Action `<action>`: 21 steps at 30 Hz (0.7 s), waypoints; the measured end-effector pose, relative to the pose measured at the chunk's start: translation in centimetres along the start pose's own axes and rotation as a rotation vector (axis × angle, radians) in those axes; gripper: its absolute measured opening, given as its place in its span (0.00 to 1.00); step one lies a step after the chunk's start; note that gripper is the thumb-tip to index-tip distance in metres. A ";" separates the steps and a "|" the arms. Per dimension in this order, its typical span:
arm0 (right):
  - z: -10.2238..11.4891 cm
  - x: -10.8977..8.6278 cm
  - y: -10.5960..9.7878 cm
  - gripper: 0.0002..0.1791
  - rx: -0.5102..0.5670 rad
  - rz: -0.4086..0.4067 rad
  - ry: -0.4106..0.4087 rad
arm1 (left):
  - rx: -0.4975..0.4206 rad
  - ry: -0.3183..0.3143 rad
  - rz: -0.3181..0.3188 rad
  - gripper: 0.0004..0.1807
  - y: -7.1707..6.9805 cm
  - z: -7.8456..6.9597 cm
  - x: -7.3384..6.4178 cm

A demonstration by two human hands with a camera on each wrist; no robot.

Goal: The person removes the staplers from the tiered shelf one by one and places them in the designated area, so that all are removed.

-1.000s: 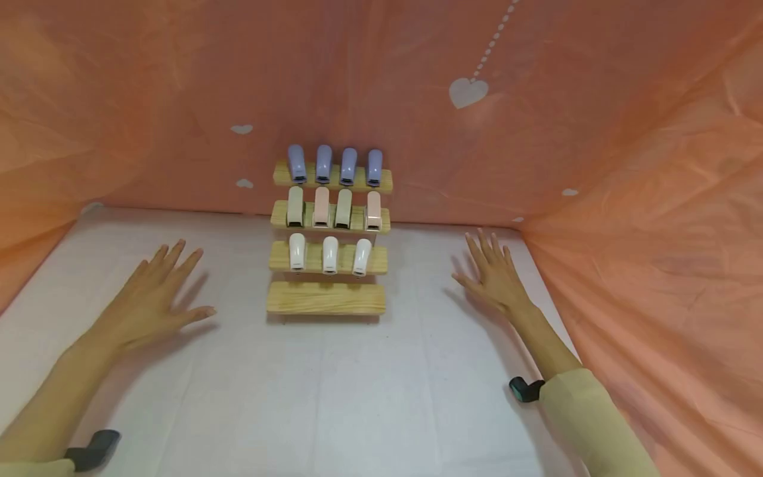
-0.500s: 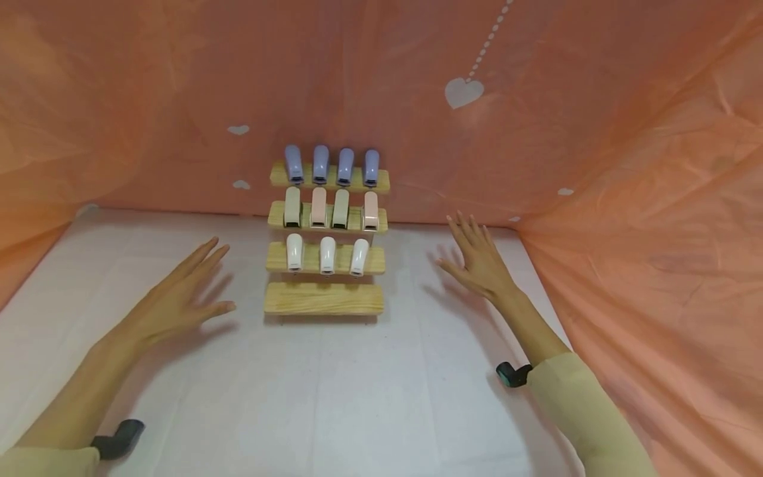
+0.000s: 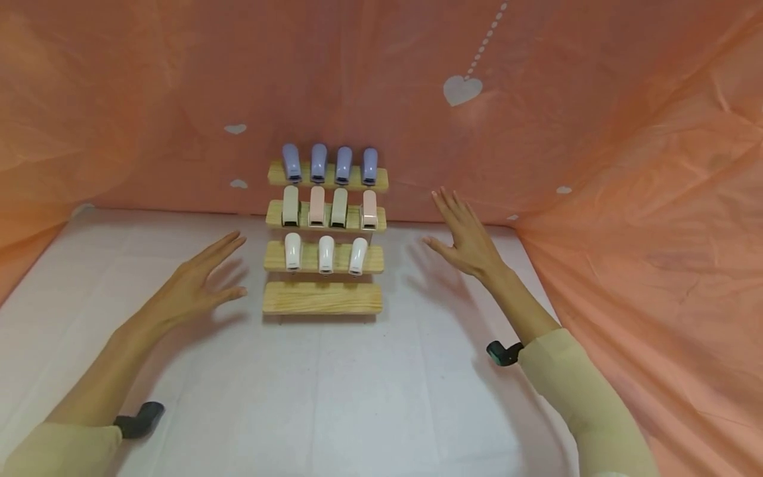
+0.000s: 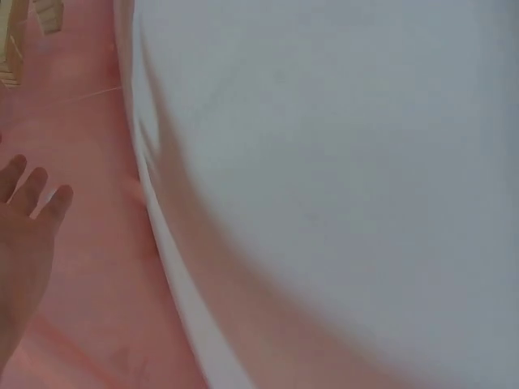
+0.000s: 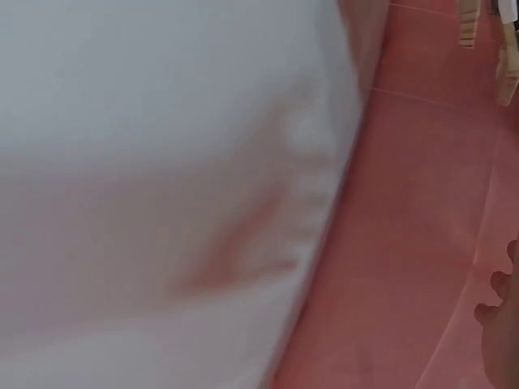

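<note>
A stepped wooden rack (image 3: 322, 299) stands on the white-covered table, bearing rows of small stapler-like items. The top step holds several purple ones (image 3: 318, 162); below are two pale green ones (image 3: 290, 205) and two pink ones (image 3: 369, 209). Three white ones (image 3: 326, 254) line the third step, and the lowest step is bare. Left of the rack, my left hand (image 3: 191, 285) hovers with fingers extended and thumb apart, touching nothing. On the other side my right hand (image 3: 467, 242) is raised over the table, fingers straight and empty. Both wrist views show only part of each hand.
White cloth (image 3: 369, 397) covers the table. An orange-pink curtain (image 3: 179, 79) with white hearts hangs behind it, and more of it drapes along the right side (image 3: 656, 265). A dark wrist camera (image 3: 140, 420) sits at each sleeve.
Both hands have moved inward toward the rack, the left to the right and slightly up, the right to the left and up. The items on the rack stay in place.
</note>
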State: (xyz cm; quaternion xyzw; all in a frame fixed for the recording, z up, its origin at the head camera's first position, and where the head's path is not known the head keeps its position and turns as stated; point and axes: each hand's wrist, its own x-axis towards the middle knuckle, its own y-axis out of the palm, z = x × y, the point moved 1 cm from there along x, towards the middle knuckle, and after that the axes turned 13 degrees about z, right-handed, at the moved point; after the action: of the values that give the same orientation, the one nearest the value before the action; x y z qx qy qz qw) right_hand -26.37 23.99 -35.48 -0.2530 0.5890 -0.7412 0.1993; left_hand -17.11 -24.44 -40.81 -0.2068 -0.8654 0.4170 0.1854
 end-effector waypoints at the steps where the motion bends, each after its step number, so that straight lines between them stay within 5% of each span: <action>1: 0.2 0.3 -0.2 0.47 0.009 -0.005 -0.004 | -0.004 0.009 -0.012 0.51 0.0 0.0 0.2; 13: 2.2 4.1 -2.0 0.45 0.141 -0.074 -0.087 | -0.111 -0.003 -0.076 0.41 0.3 -0.4 2.1; 21: 3.3 5.9 -3.1 0.43 0.232 -0.116 -0.089 | -0.283 0.041 -0.060 0.35 0.7 -0.5 3.0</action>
State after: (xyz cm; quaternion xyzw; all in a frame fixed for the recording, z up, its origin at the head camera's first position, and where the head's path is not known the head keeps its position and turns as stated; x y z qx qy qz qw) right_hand -29.04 18.67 -31.04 -0.2944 0.4744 -0.8026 0.2102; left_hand -19.25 -22.14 -40.64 -0.2133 -0.9174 0.2807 0.1846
